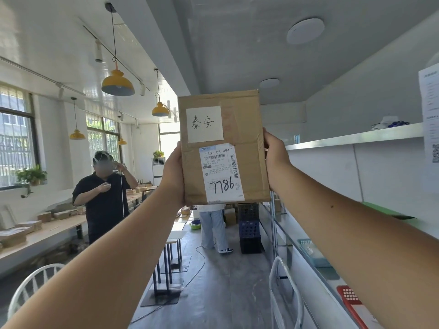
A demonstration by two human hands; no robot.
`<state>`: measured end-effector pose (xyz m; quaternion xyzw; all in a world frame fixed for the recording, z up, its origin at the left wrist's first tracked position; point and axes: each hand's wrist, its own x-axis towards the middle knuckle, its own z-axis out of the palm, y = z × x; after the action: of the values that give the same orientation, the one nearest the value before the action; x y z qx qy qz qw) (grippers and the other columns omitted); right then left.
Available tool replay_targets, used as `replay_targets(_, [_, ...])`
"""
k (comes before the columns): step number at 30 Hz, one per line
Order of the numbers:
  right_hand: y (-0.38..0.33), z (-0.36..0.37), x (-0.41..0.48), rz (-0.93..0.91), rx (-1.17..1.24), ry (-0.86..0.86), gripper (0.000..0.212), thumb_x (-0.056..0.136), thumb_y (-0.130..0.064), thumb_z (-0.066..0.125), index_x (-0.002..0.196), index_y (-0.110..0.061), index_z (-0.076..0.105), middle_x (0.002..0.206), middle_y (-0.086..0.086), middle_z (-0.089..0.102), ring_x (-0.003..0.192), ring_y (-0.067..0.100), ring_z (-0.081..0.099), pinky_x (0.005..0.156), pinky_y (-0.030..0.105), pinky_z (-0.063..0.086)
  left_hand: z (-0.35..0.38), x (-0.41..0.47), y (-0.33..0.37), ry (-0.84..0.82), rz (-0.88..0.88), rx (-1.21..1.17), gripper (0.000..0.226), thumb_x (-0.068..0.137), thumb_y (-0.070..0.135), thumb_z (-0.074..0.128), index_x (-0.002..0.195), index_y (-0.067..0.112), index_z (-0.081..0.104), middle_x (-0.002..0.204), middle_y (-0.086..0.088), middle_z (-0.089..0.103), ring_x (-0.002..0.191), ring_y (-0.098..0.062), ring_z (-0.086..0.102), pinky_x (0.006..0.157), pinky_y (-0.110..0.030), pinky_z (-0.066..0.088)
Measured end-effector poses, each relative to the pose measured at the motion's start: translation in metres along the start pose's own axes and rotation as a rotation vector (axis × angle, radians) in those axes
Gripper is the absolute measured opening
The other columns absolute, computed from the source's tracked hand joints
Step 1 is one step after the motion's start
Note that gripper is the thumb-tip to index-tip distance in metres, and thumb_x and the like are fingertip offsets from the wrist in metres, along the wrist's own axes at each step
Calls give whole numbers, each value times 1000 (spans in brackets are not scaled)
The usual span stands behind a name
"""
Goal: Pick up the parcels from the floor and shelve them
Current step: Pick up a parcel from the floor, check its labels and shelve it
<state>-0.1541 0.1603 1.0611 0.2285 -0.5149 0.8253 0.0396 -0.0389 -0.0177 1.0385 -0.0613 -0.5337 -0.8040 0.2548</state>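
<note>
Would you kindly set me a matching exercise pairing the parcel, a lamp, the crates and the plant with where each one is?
Things:
1. parcel
2. lamp
3. crates
4. plant

Places:
A. stacked on the floor
B. on the windowsill
C. held between the left hand and the right hand
D. hanging from the ceiling

Pairs: 1-C, 2-D, 3-A, 4-B.

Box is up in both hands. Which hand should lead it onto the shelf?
Probably the right hand: it grips the parcel edge on the side facing the white shelf. The left hand holds the far edge.
</note>
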Motion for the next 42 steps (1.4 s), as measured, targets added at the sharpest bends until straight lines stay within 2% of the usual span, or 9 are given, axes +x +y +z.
replay_targets(2, [1, -1, -1, 13, 30, -5, 40, 95, -56, 63, 79, -24, 81, 87, 9, 78, 86, 33, 74, 79, 40, 58, 2, -1, 3, -19, 7, 9, 52, 104, 60, 41, 118, 24, 77, 105, -7, 83, 85, -30, 81, 88, -47, 59])
replay_targets(5, [2, -1, -5, 36, 61, -26, 43, 95, -56, 64, 72, -24, 80, 81, 8, 77, 79, 31, 73, 73, 37, 56, 0, -2, 3, -30, -5, 2, 55, 103, 61, 42, 126, 24, 75, 111, -8, 82, 91, -31, 80, 93, -50, 57])
replay_targets(12, [6, -2, -14, 5, 34, -65, 37, 100, -51, 61, 86, -22, 79, 91, 7, 76, 89, 30, 72, 83, 40, 57, -18, 3, -8, -59, -46, -45, 58, 98, 64, 47, 136, 26, 72, 133, -11, 74, 115, -38, 73, 105, -59, 52])
replay_targets(18, [7, -10, -8, 4, 50, -92, 38, 101, -52, 59, 88, -22, 79, 91, 6, 76, 87, 30, 72, 75, 35, 56, -9, -7, -7, -55, -45, -17, 57, 101, 62, 44, 132, 24, 73, 127, -10, 77, 105, -35, 77, 95, -53, 59])
replay_targets(21, [12, -13, -3, 17, 85, -91, 38, 93, -58, 66, 96, -23, 82, 104, 9, 79, 105, 36, 74, 83, 41, 58, -5, -6, -5, -41, -39, 1, 55, 101, 62, 45, 129, 24, 74, 122, -10, 79, 97, -33, 79, 87, -49, 61])
replay_targets(26, [23, -23, 7, 36, 93, -63, 52, 84, -64, 69, 110, -21, 83, 117, 12, 79, 111, 38, 74, 97, 51, 60, -1, -2, -15, -41, -75, 8, 60, 100, 64, 45, 134, 22, 72, 126, -12, 77, 102, -35, 78, 88, -49, 60])
replay_targets(31, [29, -36, 14, 90, 48, -77, 76, 67, -80, 72, 119, -25, 81, 127, 10, 77, 124, 39, 68, 111, 60, 49, 5, 0, -28, -28, -106, -19, 62, 99, 66, 44, 132, 21, 73, 130, -13, 75, 115, -39, 73, 99, -54, 56])
replay_targets(38, [23, -55, -6, 129, 73, -19, 48, 87, -66, 68, 99, -23, 84, 100, 8, 79, 104, 35, 72, 85, 43, 57, 13, 7, -41, -63, -191, -59, 63, 95, 71, 47, 116, 22, 81, 124, -13, 78, 111, -40, 74, 107, -60, 50])
replay_targets(42, [13, -70, -22, 133, 87, 36, 43, 91, -62, 68, 76, -24, 82, 81, 4, 77, 87, 31, 72, 75, 37, 56, 26, 11, -48, -113, -217, -56, 69, 92, 77, 49, 127, 24, 76, 130, -14, 75, 116, -43, 72, 111, -63, 47])
